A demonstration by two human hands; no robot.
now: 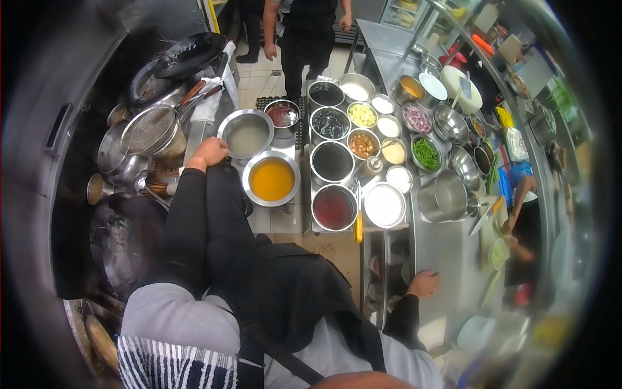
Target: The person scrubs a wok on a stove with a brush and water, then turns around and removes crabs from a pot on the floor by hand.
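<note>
My left hand [211, 153] is closed at the near left rim of a metal bowl of cloudy liquid [246, 135]; whether it grips the rim is hard to tell. Just below that bowl is a bowl of orange-yellow liquid [271, 180]. My right hand [424, 284] rests on the steel counter [440, 246] at the right, its fingers curled and small in view. Between my hands stand several round pots, among them one of dark red liquid [334, 207] and one of white contents [384, 205]. A yellow-handled tool [359, 223] lies between these two.
Woks [129, 240], strainers [149, 129] and pans crowd the left side. A person [308, 39] stands beyond the pots. Another person's arms [520, 201] are over the right counter, near a knife [486, 216]. Green beans [426, 153] and onions [416, 119] sit in bowls.
</note>
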